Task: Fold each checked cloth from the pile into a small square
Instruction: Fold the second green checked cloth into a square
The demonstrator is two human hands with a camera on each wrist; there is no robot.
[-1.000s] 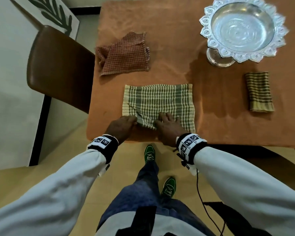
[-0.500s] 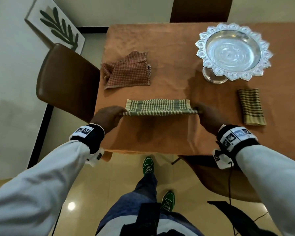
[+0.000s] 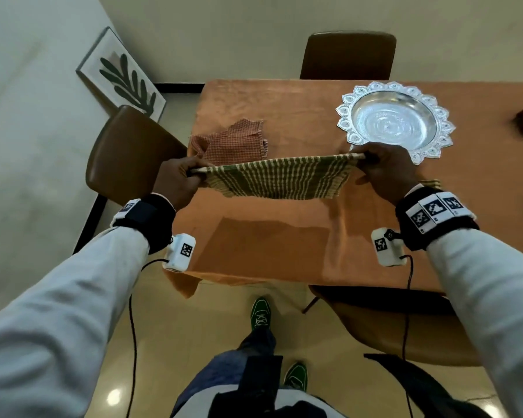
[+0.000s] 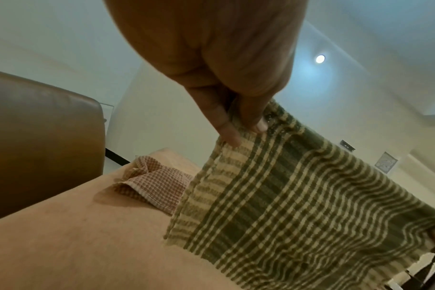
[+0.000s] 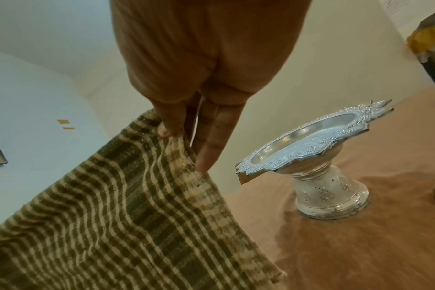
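Long white sleeves (image 3: 73, 300), black wrist bands (image 3: 435, 221) with square-patterned tags, small white boxes (image 3: 180, 251) with black cords, blue jeans (image 3: 224, 366), green shoes (image 3: 261, 312)

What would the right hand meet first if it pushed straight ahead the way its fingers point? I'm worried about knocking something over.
Probably the silver pedestal bowl. The right hand, pinching the green checked cloth, points across the table towards it, and nothing shows between them. The hand is raised, so it might meet the rim or pass above.

Right hand (image 5: 206, 64) pinching green cloth (image 5: 117, 225) corner.
Cloth hangs over orange table (image 5: 385, 245); silver pedestal bowl (image 5: 318, 157) stands nearby.
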